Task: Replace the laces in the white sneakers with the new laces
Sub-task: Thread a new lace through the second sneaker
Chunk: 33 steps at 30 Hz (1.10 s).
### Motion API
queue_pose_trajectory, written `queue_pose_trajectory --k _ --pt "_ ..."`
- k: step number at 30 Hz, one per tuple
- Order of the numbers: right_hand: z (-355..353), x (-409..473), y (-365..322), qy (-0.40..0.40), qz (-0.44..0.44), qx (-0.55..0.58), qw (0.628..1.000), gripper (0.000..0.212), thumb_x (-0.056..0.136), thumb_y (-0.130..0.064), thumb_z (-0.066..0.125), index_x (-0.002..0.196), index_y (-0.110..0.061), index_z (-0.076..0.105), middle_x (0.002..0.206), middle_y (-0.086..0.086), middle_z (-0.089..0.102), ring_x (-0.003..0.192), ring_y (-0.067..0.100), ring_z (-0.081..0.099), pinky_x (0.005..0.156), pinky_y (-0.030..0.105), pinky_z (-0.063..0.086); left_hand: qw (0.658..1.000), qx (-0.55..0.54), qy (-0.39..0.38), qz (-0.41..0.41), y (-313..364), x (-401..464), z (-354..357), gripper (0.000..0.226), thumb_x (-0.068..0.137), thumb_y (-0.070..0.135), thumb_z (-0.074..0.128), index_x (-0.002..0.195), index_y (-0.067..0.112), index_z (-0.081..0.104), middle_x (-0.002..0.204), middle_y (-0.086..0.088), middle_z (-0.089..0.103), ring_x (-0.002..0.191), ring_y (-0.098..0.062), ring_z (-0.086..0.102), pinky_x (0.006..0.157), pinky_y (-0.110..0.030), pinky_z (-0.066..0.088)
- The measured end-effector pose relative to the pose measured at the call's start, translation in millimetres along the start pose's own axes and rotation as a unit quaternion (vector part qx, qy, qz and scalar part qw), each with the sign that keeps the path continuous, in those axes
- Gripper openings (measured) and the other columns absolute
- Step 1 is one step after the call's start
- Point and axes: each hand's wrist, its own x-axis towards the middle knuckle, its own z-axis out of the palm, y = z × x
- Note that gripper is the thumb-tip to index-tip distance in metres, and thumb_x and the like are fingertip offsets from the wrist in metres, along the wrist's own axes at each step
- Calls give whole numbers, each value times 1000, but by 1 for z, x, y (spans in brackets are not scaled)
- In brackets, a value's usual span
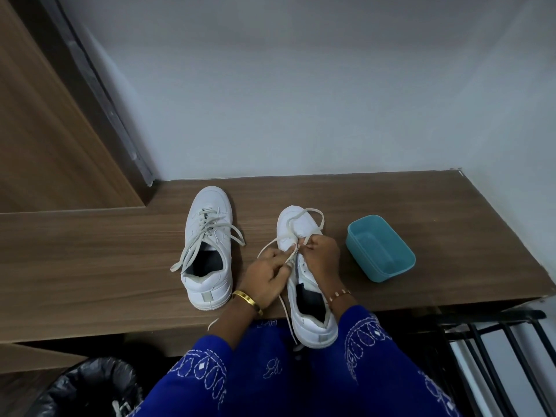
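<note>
Threading through the right sneaker [304, 284] on the wooden desk [421, 236], the cream lace [313, 215] is pinched by both hands: left hand [267, 275], right hand [322, 254] (fingers curled tight). Left sneaker [207, 251] stands beside; teal tub [380, 248] nearby.

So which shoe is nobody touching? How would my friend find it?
Start at the long wooden shelf under the white wall. Two white sneakers sit there, and a blue tub. It is the left sneaker, farthest from the tub: no hands on it, its grey laces hanging loose.
</note>
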Motion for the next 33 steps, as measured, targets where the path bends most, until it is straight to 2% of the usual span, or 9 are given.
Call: queue_pose_trajectory --k 3,5,10,13,19,23,26,29,33 --pt "-1 3 1 -33 2 -30 999 35 81 3 58 52 -9 43 52 4 44 50 13 40 47 15 31 1000 -8 7 -2 3 -2 3 44 83 37 39 105 12 68 108 3 55 87 -4 50 71 -10 34" --pt "-4 7 3 -53 39 9 998 29 81 5 58 55 -2 48 57 12 51 56 20 46 56 28 38 1000 -21 17 -12 4 -5 6 47 84 42 39 104 12 68 109 5 53 89 -4 51 76 -17 39" --pt "-13 7 2 -84 109 106 985 15 82 10 56 88 23 57 86 39 61 66 27 55 61 35 47 999 -25 44 -11 4 -13 17 47 88 46 40 122 22 61 115 9 46 102 -2 48 80 -5 33" --pt "-19 7 -1 -123 119 126 977 16 85 9 55 95 20 59 83 31 61 63 25 56 58 29 50 998 -41 48 -16 2 -15 20 35 94 36 47 124 22 59 117 7 45 103 -2 48 79 5 29" --pt "-19 10 -4 -140 123 114 976 14 85 6 57 94 16 61 84 25 63 64 25 59 62 31 54 997 -48 53 -27 -1 -13 22 37 93 40 46 121 22 62 113 8 49 97 -2 51 76 2 33" --pt "-19 11 -6 -150 122 90 977 18 86 4 57 69 -1 60 63 13 57 49 11 55 51 20 49 994 -42 79 -61 4 -3 16 33 95 35 44 120 20 58 110 3 59 99 -12 57 80 -18 40" --pt "-18 11 -7 -146 136 84 976 28 86 0 60 60 -7 54 55 8 51 36 2 48 41 12 44 987 -24 93 -132 12 11 8 22 95 23 47 112 13 57 89 1 63 87 -21 60 69 -23 37" --pt "-21 11 -8 -156 142 90 973 26 86 1 59 62 -5 54 58 10 51 47 9 49 45 13 46 979 19 105 -173 22 24 4 16 93 26 50 94 14 60 79 0 61 73 -17 54 64 -24 35" --pt "-25 8 -10 -171 139 102 970 21 82 11 52 67 -4 56 65 10 56 57 14 52 55 20 48 971 13 130 -201 29 35 10 10 87 18 56 87 17 66 88 -3 70 83 -22 64 72 -27 45"
